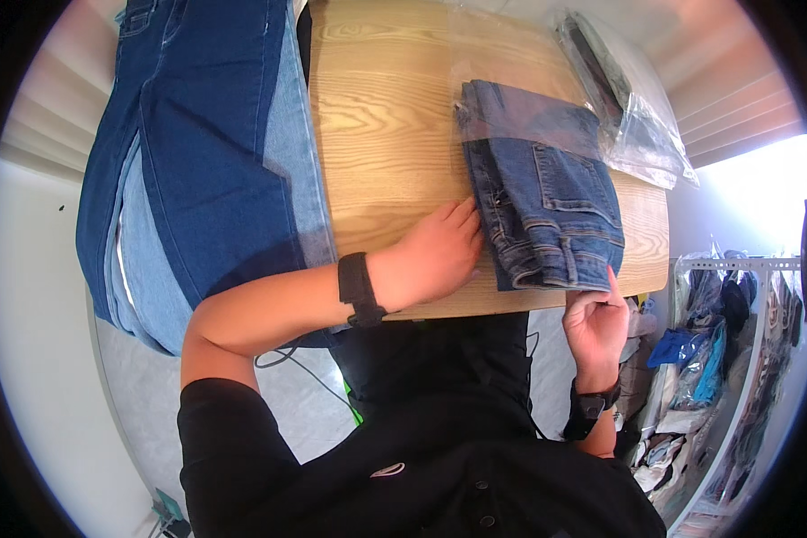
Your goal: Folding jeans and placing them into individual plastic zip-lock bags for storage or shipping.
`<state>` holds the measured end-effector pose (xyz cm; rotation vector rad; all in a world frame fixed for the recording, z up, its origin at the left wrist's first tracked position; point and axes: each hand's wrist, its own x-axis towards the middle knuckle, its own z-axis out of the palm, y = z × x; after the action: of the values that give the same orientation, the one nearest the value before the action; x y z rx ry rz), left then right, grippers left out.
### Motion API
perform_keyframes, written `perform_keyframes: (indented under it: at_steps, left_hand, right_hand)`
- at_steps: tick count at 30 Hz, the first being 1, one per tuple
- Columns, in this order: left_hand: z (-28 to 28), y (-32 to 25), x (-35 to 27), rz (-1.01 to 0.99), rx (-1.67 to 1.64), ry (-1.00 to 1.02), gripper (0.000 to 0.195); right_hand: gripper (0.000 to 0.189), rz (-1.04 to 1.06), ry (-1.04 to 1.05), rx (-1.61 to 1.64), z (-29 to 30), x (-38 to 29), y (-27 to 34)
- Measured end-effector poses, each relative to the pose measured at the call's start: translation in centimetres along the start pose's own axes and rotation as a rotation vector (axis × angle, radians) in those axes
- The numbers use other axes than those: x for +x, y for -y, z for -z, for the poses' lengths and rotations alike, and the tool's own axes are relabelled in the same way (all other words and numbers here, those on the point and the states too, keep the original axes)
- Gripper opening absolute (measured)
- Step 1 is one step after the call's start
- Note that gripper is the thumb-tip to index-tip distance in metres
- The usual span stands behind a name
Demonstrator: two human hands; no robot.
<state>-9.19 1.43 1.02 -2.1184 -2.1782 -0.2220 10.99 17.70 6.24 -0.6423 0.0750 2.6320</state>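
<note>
A folded pair of blue jeans (571, 195) lies near the front right of the wooden table, back pocket up and waistband towards me. Its far part is under or inside a clear plastic bag (538, 114); which of the two is hard to tell. My left hand (437, 252) rests at the left edge of the jeans, fingertips against the denim and partly hidden. At the near right corner, my right hand (595, 323) grips the waistband edge, one finger up along the side and the others curled below.
Dark and light blue jeans (202, 134) are laid out along the left side of the wooden table (383, 134) and hang over its edge. A packed garment in clear plastic (625, 101) lies at the far right. Beyond the right edge stands a white rack (756, 323) with bagged clothes.
</note>
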Motion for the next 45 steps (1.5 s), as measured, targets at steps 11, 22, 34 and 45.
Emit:
perform_keyframes:
  at_steps: [11,22,34,45]
  left_hand:
    - [-1.1,-0.5,1.2,-0.127,-0.569,-0.339,0.047]
    - [-2.3,1.4,1.8,0.020,-2.247,-0.217,0.044]
    - [-1.6,0.3,1.1,0.277,-0.268,-0.017,0.078]
    - [-1.9,-0.3,0.9,0.269,-0.204,-0.102,0.081]
  right_hand:
    - [0.026,-0.191,0.116,0.287,-2.3,-1.4,-3.6]
    - [0.020,-0.111,-0.030,-0.117,-0.3,1.1,-4.5]
    - [0.020,0.041,0.033,-0.452,-2.0,12.6,-4.1]
    - [0.031,0.242,-0.045,-0.726,-4.9,16.8,-6.3]
